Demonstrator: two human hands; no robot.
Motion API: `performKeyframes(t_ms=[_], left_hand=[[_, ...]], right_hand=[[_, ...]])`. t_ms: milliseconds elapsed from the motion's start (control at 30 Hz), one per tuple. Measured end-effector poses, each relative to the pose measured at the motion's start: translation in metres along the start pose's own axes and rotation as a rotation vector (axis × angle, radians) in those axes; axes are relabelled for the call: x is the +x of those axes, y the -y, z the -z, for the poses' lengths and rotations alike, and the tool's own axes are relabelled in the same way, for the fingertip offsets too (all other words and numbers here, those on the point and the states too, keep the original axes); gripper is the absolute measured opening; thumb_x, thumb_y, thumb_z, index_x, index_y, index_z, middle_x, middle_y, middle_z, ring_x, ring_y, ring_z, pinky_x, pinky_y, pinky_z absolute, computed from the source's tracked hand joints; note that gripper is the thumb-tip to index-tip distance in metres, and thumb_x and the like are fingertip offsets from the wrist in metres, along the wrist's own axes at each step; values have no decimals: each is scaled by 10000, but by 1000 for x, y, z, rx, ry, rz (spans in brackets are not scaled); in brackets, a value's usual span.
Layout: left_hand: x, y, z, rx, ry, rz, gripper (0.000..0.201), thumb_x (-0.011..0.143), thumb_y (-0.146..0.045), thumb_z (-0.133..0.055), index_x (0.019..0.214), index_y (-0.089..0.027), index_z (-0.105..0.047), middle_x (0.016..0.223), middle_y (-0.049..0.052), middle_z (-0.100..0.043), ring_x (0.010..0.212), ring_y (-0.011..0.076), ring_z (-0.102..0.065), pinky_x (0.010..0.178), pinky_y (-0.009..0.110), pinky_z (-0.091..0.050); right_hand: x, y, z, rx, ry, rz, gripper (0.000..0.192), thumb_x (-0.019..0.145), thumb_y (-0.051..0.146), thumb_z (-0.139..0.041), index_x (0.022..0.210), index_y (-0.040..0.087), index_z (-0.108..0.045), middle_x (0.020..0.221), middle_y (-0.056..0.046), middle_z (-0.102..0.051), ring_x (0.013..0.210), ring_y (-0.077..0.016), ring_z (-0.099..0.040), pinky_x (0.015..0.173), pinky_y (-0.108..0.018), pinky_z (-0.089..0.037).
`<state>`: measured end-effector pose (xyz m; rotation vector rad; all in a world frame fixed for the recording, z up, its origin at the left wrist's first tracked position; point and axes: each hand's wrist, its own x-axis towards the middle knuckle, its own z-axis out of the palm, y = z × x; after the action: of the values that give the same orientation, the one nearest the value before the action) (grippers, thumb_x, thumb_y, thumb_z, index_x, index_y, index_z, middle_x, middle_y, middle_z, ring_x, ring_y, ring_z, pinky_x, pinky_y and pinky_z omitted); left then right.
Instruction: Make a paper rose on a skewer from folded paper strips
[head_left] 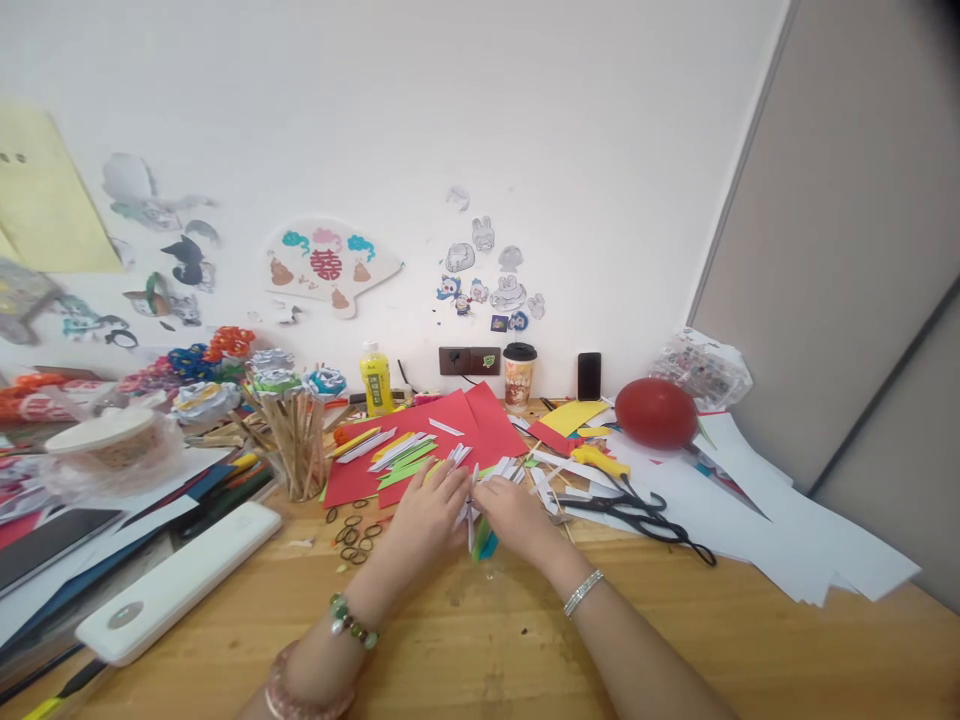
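My left hand [431,508] and my right hand [517,515] meet over the wooden table, fingers curled in on a cluster of folded paper pieces [471,528]. The cluster is mostly white, with green and blue bits below. Fingers hide much of it. Beyond my hands, green paper strips [409,460] and white strips lie on red paper sheets [442,415]. Several small brown rings [351,535], like rubber bands, are left of my left hand. To the right of my right hand rest black-handled scissors [649,515].
A cup of wooden sticks [296,450] and a white elongated device [180,580] are on the left. Along the wall stand a yellow bottle [376,380], a lidded cup [519,380] and a phone [589,377]. A red balloon [656,413] sits above white sheets [795,520] at right.
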<state>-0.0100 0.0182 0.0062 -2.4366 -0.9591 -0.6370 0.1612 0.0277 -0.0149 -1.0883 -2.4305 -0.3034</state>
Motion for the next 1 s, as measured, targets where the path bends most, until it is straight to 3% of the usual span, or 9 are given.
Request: performKeyframes(t_ms=[133,267,467,700,833,1000], left_hand=[[0,-2,1,-63,56,25,127,778,-150,-491,823,-151,-610,822,84,-641,882,235,-565,984,467,-348],[1,-1,6,-94,83,40,123,795,-145,-455,752,-171,-566,760,63,-597,776,212,-532,923,456,-377],[1,4,10,-114,120,-3,164,845,-137,-406,803,-179,-558,813,66,-608,789,211,-523,884,427,-367],[-3,11,3,-101,116,-58,184,840,-86,-398,850,-186,-553,826,63,-619,795,208,-547,818,384,-367],[-5,10,0,-106,149,-61,193,806,-40,-408,811,-180,-540,790,52,-617,762,200,-555,793,371,-365],[-4,7,-2,-166,96,-33,178,821,-75,-419,899,-177,-543,820,56,-632,750,192,-565,775,363,-365]], right_hand=[[1,0,0,11,3,24,160,876,70,-442,797,164,-545,797,-33,-601,793,-161,-537,657,-251,-415],[1,0,0,33,-10,16,168,887,75,-427,789,166,-528,794,-24,-592,770,-147,-529,642,-240,-415],[1,-2,2,62,-12,32,156,887,79,-441,798,165,-535,798,-21,-599,784,-141,-534,654,-233,-421],[2,0,6,61,-24,-7,85,882,161,-500,949,146,-550,892,-60,-626,852,-177,-558,703,-278,-445],[2,1,6,34,-22,12,68,877,171,-504,883,142,-566,851,-57,-629,814,-178,-553,695,-279,-434],[1,0,7,0,-32,15,136,872,110,-461,813,151,-576,782,-43,-619,773,-167,-539,650,-261,-396]])
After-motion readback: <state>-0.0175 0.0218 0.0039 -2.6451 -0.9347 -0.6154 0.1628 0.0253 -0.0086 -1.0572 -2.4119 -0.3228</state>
